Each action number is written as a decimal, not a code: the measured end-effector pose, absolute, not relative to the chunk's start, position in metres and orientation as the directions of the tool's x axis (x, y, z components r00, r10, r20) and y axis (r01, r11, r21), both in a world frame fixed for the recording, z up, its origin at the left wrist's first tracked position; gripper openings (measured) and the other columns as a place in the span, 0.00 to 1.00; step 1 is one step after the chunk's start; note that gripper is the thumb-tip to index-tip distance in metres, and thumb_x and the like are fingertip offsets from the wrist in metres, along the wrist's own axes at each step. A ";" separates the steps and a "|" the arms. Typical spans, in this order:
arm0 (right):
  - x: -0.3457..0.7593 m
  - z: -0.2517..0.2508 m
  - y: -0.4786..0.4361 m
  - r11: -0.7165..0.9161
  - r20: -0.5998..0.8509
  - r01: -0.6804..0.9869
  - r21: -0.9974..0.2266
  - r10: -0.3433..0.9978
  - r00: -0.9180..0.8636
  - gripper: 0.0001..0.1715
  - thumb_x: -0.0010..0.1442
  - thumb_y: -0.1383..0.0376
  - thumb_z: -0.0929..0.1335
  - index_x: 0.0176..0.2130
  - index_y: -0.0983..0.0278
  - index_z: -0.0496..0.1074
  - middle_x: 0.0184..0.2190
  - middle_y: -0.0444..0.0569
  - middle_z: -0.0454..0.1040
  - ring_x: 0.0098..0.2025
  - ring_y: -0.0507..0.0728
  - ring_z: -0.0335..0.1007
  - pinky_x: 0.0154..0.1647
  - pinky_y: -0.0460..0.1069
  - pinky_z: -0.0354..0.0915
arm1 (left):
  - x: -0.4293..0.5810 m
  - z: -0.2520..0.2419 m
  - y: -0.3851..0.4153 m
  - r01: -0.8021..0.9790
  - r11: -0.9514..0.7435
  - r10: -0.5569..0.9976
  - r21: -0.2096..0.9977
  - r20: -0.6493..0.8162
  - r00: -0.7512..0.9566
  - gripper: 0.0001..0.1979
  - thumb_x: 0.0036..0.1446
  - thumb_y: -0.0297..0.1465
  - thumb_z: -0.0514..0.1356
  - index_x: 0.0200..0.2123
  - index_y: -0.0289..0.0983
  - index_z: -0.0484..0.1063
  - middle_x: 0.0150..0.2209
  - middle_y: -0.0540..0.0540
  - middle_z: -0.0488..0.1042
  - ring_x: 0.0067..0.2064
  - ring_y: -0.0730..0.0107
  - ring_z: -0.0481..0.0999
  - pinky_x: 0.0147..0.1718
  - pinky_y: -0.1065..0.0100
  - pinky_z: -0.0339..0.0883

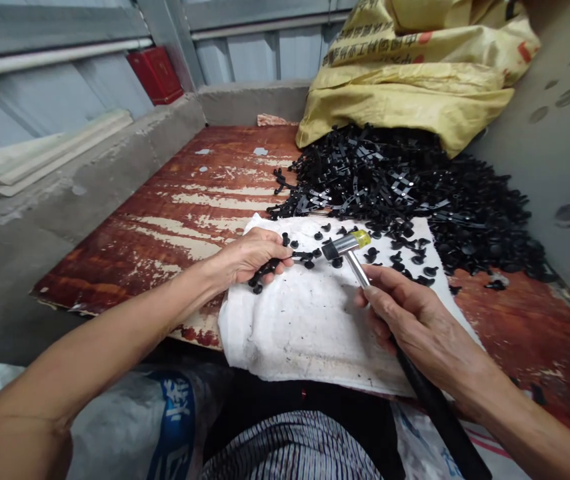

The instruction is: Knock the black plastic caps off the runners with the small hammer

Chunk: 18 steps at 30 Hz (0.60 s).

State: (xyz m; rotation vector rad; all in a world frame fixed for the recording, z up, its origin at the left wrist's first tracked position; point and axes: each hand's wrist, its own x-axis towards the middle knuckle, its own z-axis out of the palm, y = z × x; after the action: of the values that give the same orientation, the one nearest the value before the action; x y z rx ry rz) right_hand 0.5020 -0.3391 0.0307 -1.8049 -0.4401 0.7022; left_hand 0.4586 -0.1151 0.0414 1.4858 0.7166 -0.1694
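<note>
My left hand (249,257) is closed on a black plastic strip part (285,261) and holds it flat on a white cloth (309,327). My right hand (405,313) grips a small hammer (345,245) by its black handle. The hammer has a metal neck and a head with a yellow face and a black face. Its head hovers just right of the strip's end. Small black round caps (399,260) lie scattered on the cloth around the hammer head.
A big heap of black plastic parts (415,187) spills from a yellow sack (415,73) at the back right. The cloth lies on a worn red board (189,193) set in a grey concrete trough. A red box (155,73) sits on the back ledge.
</note>
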 end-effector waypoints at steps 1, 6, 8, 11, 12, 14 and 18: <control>0.501 0.031 -0.340 -0.330 -0.260 -0.063 -0.942 0.597 0.759 0.17 0.58 0.56 0.65 0.44 0.62 0.68 0.25 0.43 0.68 0.16 0.47 0.54 0.13 0.44 0.52 | 0.459 0.042 -0.115 0.526 0.132 0.315 0.840 -0.539 0.781 0.14 0.55 0.17 0.57 0.20 0.35 0.62 0.20 0.47 0.72 0.15 0.79 0.65 0.08 0.77 0.55; 0.499 0.026 -0.346 -0.292 -0.265 -0.105 -0.951 0.588 0.765 0.23 0.57 0.53 0.67 0.48 0.61 0.65 0.28 0.43 0.70 0.17 0.48 0.55 0.14 0.45 0.53 | 0.460 0.042 -0.114 0.537 0.187 0.306 0.822 -0.569 0.763 0.14 0.55 0.17 0.57 0.20 0.34 0.63 0.20 0.46 0.72 0.15 0.78 0.65 0.08 0.77 0.55; 0.498 0.025 -0.346 -0.284 -0.264 -0.108 -0.953 0.596 0.758 0.22 0.57 0.52 0.67 0.47 0.61 0.65 0.28 0.43 0.70 0.17 0.48 0.55 0.14 0.45 0.53 | 0.460 0.042 -0.114 0.535 0.195 0.305 0.822 -0.570 0.763 0.14 0.54 0.17 0.58 0.20 0.34 0.63 0.20 0.46 0.72 0.15 0.77 0.65 0.08 0.77 0.55; 0.498 0.025 -0.346 -0.281 -0.269 -0.115 -0.953 0.603 0.751 0.22 0.57 0.52 0.67 0.46 0.60 0.65 0.28 0.42 0.69 0.17 0.48 0.54 0.14 0.45 0.52 | 0.460 0.041 -0.114 0.534 0.189 0.302 0.824 -0.566 0.767 0.13 0.54 0.17 0.58 0.20 0.34 0.63 0.20 0.45 0.73 0.15 0.77 0.65 0.08 0.76 0.55; 0.498 0.025 -0.346 -0.282 -0.270 -0.117 -0.952 0.604 0.750 0.22 0.57 0.52 0.67 0.47 0.61 0.65 0.27 0.42 0.69 0.17 0.47 0.54 0.14 0.45 0.52 | 0.460 0.041 -0.114 0.533 0.185 0.302 0.825 -0.564 0.769 0.13 0.54 0.17 0.57 0.20 0.35 0.63 0.20 0.45 0.73 0.15 0.77 0.65 0.08 0.76 0.55; 0.499 0.025 -0.347 -0.286 -0.272 -0.115 -0.951 0.604 0.749 0.22 0.57 0.52 0.66 0.47 0.61 0.65 0.27 0.42 0.69 0.17 0.47 0.54 0.14 0.45 0.51 | 0.460 0.040 -0.114 0.532 0.178 0.300 0.828 -0.560 0.772 0.13 0.54 0.18 0.58 0.20 0.35 0.63 0.20 0.45 0.73 0.15 0.77 0.65 0.08 0.76 0.55; 0.499 0.025 -0.348 -0.296 -0.261 -0.091 -0.951 0.608 0.749 0.23 0.58 0.52 0.66 0.49 0.61 0.65 0.28 0.43 0.69 0.17 0.48 0.55 0.14 0.46 0.52 | 0.460 0.039 -0.114 0.540 0.157 0.308 0.827 -0.560 0.769 0.13 0.53 0.17 0.59 0.20 0.35 0.63 0.20 0.46 0.73 0.15 0.78 0.65 0.09 0.77 0.55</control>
State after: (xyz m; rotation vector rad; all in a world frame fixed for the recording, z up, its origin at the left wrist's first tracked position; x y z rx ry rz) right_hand 0.4986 -0.3476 0.0247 -1.7481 -0.4091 0.7244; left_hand 0.4603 -0.1143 0.0395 1.4424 0.7377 -0.1889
